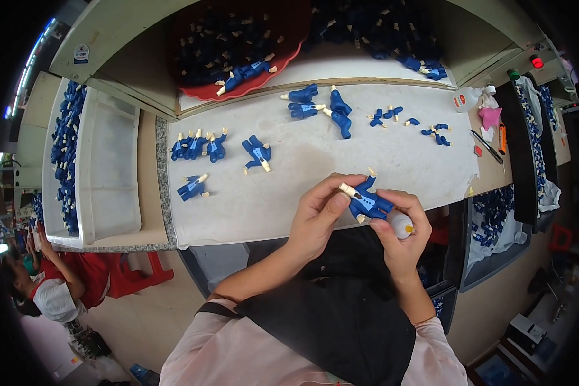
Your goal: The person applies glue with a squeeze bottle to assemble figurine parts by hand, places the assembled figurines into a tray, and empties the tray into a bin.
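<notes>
Between both hands, over the near edge of the white work surface, is a blue doll figure body [368, 202] with a pale neck peg, a light blue buttoned front and pale hands. My left hand [316, 215] pinches it at the neck and arm side. With thumb and fingers, my right hand [402, 248] steadies its leg end. The same hand also holds a small white squeeze bottle [401, 225] with a yellow tip, tucked in the palm. Farther left lie a similar figure body [257, 154], a group of several more [198, 147] and a single one [193, 187].
Leg and torso pieces [318, 109] and small arm pieces [392, 114] lie toward the back. A red basin [289, 67] of parts sits on the shelf. At right are a clear bottle [468, 99] and a pen [487, 146]. A white bin [109, 174] stands left; a co-worker [58, 289] sits beyond.
</notes>
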The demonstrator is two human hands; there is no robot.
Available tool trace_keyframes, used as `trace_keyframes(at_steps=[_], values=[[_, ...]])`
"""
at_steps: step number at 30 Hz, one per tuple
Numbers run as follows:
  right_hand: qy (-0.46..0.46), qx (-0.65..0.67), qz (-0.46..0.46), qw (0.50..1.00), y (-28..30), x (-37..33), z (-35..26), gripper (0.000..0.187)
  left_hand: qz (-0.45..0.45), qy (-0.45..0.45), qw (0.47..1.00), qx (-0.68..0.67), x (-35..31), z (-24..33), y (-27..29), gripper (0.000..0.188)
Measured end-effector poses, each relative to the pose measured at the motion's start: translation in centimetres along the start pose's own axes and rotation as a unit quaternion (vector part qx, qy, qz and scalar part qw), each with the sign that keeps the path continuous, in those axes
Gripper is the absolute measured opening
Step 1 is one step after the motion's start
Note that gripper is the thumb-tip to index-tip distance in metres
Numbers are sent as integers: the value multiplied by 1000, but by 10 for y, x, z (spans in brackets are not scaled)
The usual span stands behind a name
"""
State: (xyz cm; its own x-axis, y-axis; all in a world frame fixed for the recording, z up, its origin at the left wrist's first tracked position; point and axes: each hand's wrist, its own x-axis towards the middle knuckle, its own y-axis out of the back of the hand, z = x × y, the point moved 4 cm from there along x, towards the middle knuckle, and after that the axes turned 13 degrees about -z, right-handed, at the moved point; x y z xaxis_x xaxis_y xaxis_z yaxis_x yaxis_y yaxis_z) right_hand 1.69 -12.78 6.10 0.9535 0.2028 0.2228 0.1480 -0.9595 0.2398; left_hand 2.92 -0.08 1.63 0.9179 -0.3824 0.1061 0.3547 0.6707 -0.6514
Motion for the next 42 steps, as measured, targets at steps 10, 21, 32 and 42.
trace_keyframes(at_steps=[10, 21, 32, 42], values=[[82, -138, 11, 987, -8, 1, -14, 40, -64, 28, 977, -202, -1, -16, -1, 40], [-47, 56, -61, 995, 11, 18, -1, 24, -114, 120, 902, -399, -7, -18, -7, 36], [-120, 211, -64, 968, 11, 14, 8, 21, -123, 166, 870, -448, -4, -22, -3, 29], [-144, 117, -65, 981, 2, 20, -3, 17, -137, 159, 886, -414, -12, -7, 0, 30]])
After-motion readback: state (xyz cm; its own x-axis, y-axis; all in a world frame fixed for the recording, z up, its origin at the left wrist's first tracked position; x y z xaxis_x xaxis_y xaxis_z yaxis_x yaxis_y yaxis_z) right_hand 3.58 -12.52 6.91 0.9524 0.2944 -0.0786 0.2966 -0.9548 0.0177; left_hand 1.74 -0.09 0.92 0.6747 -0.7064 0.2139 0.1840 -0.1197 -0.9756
